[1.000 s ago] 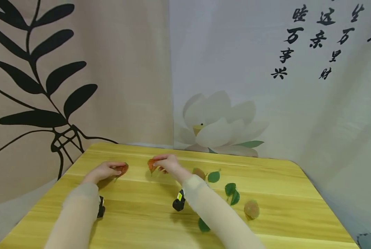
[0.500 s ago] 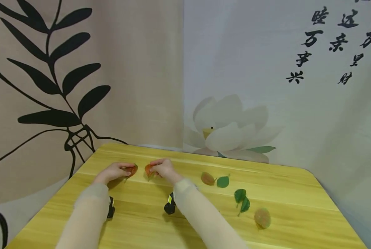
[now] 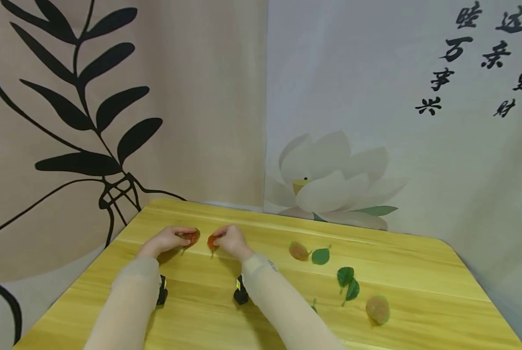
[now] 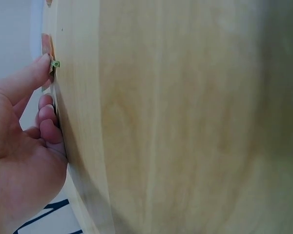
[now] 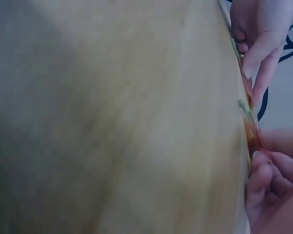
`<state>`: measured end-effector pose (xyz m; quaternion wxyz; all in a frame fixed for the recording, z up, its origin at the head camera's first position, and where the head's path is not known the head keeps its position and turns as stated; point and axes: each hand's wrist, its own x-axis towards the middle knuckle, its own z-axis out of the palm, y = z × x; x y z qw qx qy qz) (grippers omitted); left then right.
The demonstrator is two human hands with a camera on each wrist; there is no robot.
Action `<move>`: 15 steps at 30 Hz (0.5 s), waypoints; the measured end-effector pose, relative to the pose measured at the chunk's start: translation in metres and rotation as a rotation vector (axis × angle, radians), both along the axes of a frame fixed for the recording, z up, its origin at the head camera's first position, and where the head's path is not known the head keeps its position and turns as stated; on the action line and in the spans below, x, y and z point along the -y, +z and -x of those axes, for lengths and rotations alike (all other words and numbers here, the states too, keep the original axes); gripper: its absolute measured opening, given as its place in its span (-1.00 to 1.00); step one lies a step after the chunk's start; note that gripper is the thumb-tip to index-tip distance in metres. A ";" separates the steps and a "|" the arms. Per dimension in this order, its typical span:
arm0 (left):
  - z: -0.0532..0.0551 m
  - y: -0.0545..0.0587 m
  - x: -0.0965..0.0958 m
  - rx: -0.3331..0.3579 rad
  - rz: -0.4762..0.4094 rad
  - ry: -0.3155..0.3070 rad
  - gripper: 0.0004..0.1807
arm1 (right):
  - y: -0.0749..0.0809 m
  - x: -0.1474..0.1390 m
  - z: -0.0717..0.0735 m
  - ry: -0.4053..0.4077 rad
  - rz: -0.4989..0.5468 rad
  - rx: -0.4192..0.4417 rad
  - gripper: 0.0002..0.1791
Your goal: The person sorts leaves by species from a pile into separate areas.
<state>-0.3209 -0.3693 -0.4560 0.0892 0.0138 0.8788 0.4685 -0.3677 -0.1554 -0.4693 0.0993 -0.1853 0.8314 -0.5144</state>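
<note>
Near the far left of the table, my left hand [image 3: 166, 239] pinches a red leaf [image 3: 192, 237] between thumb and fingers, its thin stem pointing toward me. In the left wrist view that leaf [image 4: 52, 66] shows nearly edge-on at the fingertips. Just to its right, my right hand [image 3: 233, 241] pinches a second red leaf [image 3: 211, 242], stem also toward me. Fingers cover part of both leaves. From the right wrist, the right hand's leaf [image 5: 250, 132] appears low against the wood, with the left hand [image 5: 263, 31] close beyond it.
Right of my hands lie an orange-brown leaf [image 3: 298, 251], a green leaf [image 3: 320, 255], an overlapping green pair [image 3: 345, 275] and a larger yellowish-brown leaf [image 3: 378, 310]. My right sleeve mostly hides another green leaf [image 3: 314, 307]. Behind the wooden table [image 3: 208, 316] hangs a printed curtain [image 3: 212, 97].
My right hand has come left and down with its leaf, narrowing the gap to the left hand's leaf. The left hand keeps its place. The head view has turned slightly left.
</note>
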 end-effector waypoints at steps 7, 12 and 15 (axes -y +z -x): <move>0.000 0.003 -0.002 0.006 -0.012 0.000 -0.48 | 0.002 -0.002 0.000 0.022 -0.198 -0.152 -0.78; 0.001 0.003 -0.002 0.013 -0.010 0.006 -0.48 | 0.002 0.001 -0.002 0.015 -0.313 -0.187 -0.76; 0.001 0.003 -0.001 0.011 -0.009 0.012 -0.48 | 0.003 0.004 -0.003 0.029 -0.365 -0.204 -0.74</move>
